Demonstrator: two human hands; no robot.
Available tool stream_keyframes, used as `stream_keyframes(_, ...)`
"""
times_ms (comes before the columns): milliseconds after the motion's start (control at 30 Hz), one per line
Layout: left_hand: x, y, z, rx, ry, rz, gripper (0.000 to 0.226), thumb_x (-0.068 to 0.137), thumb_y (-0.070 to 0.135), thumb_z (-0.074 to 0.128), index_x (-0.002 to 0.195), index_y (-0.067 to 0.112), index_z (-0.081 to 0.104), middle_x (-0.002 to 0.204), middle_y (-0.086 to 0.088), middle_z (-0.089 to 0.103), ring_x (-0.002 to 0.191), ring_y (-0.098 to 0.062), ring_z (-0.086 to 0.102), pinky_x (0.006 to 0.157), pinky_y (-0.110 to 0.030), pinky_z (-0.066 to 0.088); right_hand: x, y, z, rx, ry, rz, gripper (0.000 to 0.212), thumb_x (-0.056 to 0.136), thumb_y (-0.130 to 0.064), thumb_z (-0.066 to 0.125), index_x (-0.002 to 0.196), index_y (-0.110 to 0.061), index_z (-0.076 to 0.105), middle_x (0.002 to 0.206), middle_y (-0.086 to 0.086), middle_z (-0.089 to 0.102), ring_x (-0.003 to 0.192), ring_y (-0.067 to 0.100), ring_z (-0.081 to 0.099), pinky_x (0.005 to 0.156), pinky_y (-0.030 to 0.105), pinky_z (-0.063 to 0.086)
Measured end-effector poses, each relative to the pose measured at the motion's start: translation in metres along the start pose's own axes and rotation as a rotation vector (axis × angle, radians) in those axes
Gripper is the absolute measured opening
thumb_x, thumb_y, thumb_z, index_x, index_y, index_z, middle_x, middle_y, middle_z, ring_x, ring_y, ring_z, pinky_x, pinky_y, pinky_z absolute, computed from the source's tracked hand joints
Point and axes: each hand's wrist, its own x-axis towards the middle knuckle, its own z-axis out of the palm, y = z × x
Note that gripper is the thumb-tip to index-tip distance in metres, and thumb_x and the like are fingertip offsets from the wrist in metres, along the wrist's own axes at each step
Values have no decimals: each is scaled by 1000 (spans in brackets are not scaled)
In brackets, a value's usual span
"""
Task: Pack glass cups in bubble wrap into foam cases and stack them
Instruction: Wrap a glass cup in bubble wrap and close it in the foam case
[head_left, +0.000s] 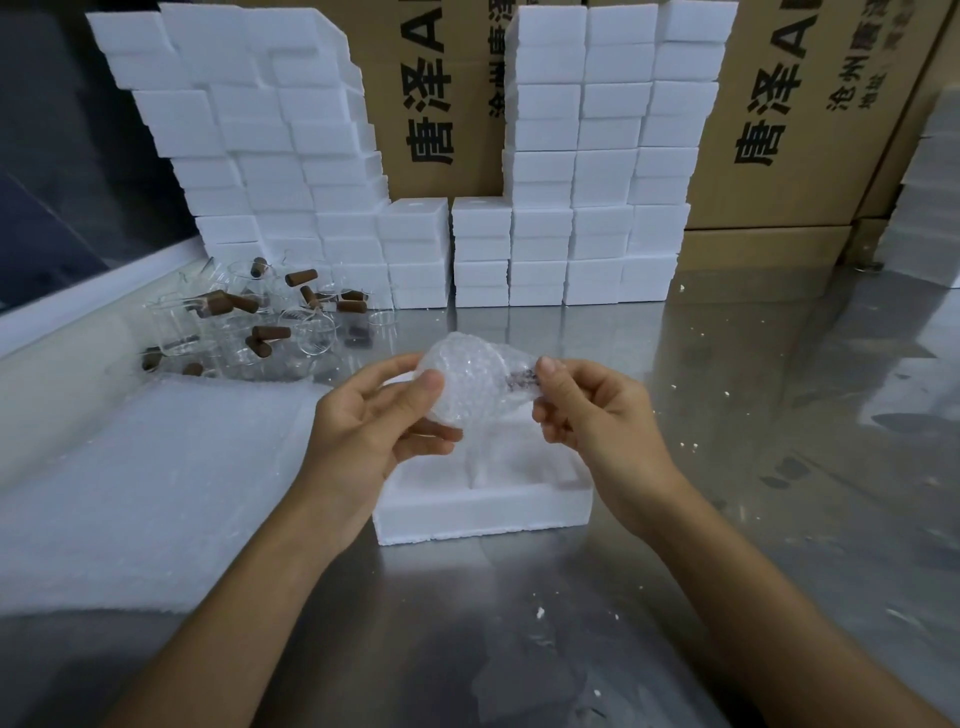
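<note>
Between both hands, left hand and right hand pinch the wrapped cup; loose wrap could unroll above the foam case.

Packing station in a warehouse or small factory.

Landmark: steel worktable, bare metal, scuffed, flecked with white foam crumbs. At its far edge, white foam cases stacked many high in columns. Behind those, large brown cardboard cartons printed with bold black Chinese characters. On the table's far left, a loose pile of unpacked glass cups with brown handles. On its near left, a sheet of bubble wrap lies spread flat.
</note>
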Motion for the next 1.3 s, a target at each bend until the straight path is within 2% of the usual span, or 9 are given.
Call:
stream_keyframes(133, 1, 1, -2, -56, -11, -57, 60, 63, 32, 85, 117, 11, 65, 99, -11, 75, 76, -32, 74, 60, -26, 58, -1, 0, 2, -13, 44, -59, 16, 89, -24, 69, 87, -9, 70, 60, -4, 62, 59, 7, 56, 60, 19, 49)
stream_keyframes(233, 2, 2, -8, -38, -73, -55, 67, 66, 13, 88, 128, 13, 60, 119, -7, 71, 102, -26, 71, 75, -32, 59, -1, -2, 1, 5, 22, -91, 7, 89, -15, 70, 95, -14, 71, 68, -2, 66, 61, 9, 58, 62, 21, 50)
stream_keyframes(333, 1, 2, -9, 1, -142, -31, 70, 63, 22, 85, 129, 19, 61, 130, -2, 64, 115, -23, 65, 83, -33, 57, -1, -1, 0, -35, -8, -118, 13, 89, -8, 70, 98, -18, 71, 75, 0, 68, 63, 8, 59, 62, 18, 49)
stream_keyframes(533, 0, -1, -11, 374, -12, 87, 71, 56, 24, 91, 120, 33, 63, 112, 10, 69, 98, -13, 71, 73, -24, 58, -1, 4, 1, -162, -95, -151, 23, 85, 1, 73, 96, -19, 73, 82, -2, 71, 71, 9, 62, 70, 24, 52)
stream_keyframes(633, 1, -3, -19, 645, -50, 140, 67, 60, 22, 92, 115, 42, 60, 114, 15, 61, 100, -11, 66, 75, -15, 54, -2, 7, 1, -255, -126, -113, 23, 84, -3, 75, 96, -22, 74, 84, 1, 73, 70, 12, 62, 70, 28, 53)
stream_keyframes(767, 2, -6, -25, 942, -110, 188, 62, 57, 42, 85, 112, 43, 58, 116, 19, 55, 108, -2, 54, 79, -7, 41, -1, 12, -2, -454, -99, -90, 24, 81, -16, 80, 101, -27, 72, 91, -1, 74, 72, 9, 66, 76, 26, 56)
stream_keyframes(933, 3, -11, -29, 1039, -137, 163, 51, 65, 32, 89, 102, 46, 55, 110, 30, 48, 100, 19, 43, 69, -7, 40, 2, 17, -7, -573, -129, -56, 21, 80, -18, 79, 94, -32, 73, 88, -10, 73, 67, 0, 64, 74, 19, 52)
stream_keyframes(1167, 5, -8, -32, 959, -140, 170, 47, 60, 59, 75, 99, 33, 69, 106, 22, 60, 96, 0, 56, 66, -14, 42, 5, 21, -11, -626, -131, -63, 20, 83, -18, 77, 100, -28, 74, 89, -7, 72, 70, 4, 64, 68, 15, 53)
stream_keyframes(1300, 3, -9, -25, 1006, -112, 219, 57, 52, 65, 74, 99, 34, 71, 104, 24, 59, 94, 8, 54, 62, -8, 45, 5, 23, -12, -702, -112, -95, 22, 83, -14, 75, 93, -33, 72, 83, -13, 69, 73, -2, 64, 66, 8, 48)
